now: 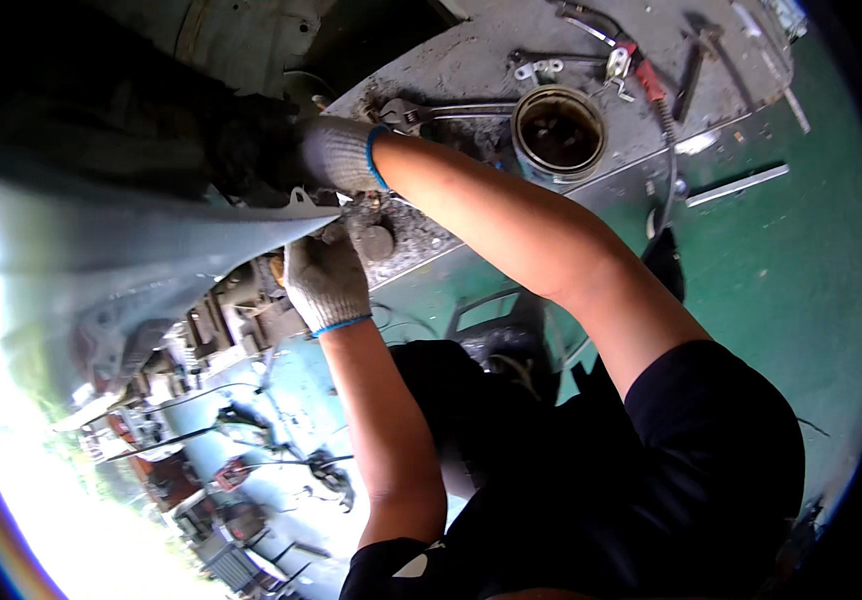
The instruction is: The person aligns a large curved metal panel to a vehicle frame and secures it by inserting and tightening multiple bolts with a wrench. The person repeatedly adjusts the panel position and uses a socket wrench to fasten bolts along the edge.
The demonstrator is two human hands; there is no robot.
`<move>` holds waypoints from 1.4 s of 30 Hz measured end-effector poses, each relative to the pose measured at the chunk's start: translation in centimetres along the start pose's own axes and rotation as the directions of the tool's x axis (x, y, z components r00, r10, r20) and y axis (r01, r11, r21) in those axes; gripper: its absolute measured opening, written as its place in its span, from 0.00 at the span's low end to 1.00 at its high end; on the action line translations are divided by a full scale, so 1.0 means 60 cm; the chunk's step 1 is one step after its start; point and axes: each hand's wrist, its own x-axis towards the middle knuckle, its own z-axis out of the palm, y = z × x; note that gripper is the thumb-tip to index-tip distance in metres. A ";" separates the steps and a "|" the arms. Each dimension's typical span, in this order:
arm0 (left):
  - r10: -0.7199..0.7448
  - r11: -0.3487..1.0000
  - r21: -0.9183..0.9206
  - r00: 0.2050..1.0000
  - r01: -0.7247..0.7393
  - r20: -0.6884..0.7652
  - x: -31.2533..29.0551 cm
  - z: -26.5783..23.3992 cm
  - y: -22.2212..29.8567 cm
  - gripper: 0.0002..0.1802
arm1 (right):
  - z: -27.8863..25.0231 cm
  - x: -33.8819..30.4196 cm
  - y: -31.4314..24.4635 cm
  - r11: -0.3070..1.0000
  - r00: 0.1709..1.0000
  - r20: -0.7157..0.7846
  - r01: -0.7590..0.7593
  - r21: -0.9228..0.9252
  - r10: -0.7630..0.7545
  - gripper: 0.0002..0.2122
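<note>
A pale, curved sheet-metal panel (216, 232) comes in from the left and narrows to a point between my hands. My left hand (327, 278), in a knitted work glove with a blue cuff, is closed just below that tip, against its edge. Something orange shows beside its fingers, too little to name. Beyond the panel, my right hand (343, 155) wears a matching glove and reaches left into deep shadow, where its fingers are hidden. Near the hands, a round dull metal piece (378, 242) rests on the dirty bench surface.
On the grey bench (451, 60) lie an adjustable wrench (411, 113), an open tin (558, 132) with dark contents, a red-handled tool (643, 75) with a cable, and a hammer (696, 70). A metal strip (738, 186) lies on the green floor. Parts clutter the lower left.
</note>
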 end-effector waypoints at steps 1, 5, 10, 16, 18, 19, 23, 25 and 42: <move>-0.005 1.000 0.026 1.000 0.006 -0.006 -0.005 -0.017 0.009 0.10 | -0.007 0.013 -0.011 0.961 0.989 0.088 -0.140 0.240 0.122 0.10; 0.045 0.996 0.074 0.996 -0.050 0.073 -0.008 -0.039 0.017 0.15 | -0.063 -0.015 -0.054 0.559 0.963 0.092 -0.223 0.799 0.252 0.14; 0.030 0.999 0.022 0.988 -0.034 0.151 -0.003 -0.030 -0.002 0.13 | -0.013 0.029 -0.021 0.361 0.937 0.307 -0.348 0.865 0.168 0.21; 0.076 0.996 0.033 0.995 -0.078 0.070 -0.016 0.001 -0.012 0.09 | -0.006 0.028 -0.032 0.600 0.968 0.195 -0.251 0.760 0.157 0.23; 0.080 0.996 0.030 0.997 -0.080 -0.004 -0.015 0.012 -0.018 0.09 | 0.002 0.032 -0.025 0.645 0.966 0.185 -0.257 0.720 0.178 0.23; 0.071 0.997 0.023 0.997 -0.072 0.019 -0.014 0.012 -0.019 0.09 | 0.006 0.034 -0.023 0.687 0.970 0.153 -0.241 0.685 0.188 0.23; 0.065 0.998 -0.009 0.996 -0.065 0.065 -0.012 -0.003 -0.014 0.09 | -0.024 0.017 -0.031 0.617 0.950 0.258 -0.309 0.724 0.174 0.20; 0.054 0.998 -0.026 0.996 -0.052 0.071 -0.012 0.003 -0.016 0.09 | -0.029 0.016 -0.029 0.626 0.949 0.263 -0.312 0.715 0.174 0.19; -0.010 0.966 -0.258 0.997 -0.011 -0.079 -0.008 -0.011 -0.014 0.06 | -0.007 -0.168 -0.074 0.483 0.753 0.088 -0.502 0.718 0.652 0.16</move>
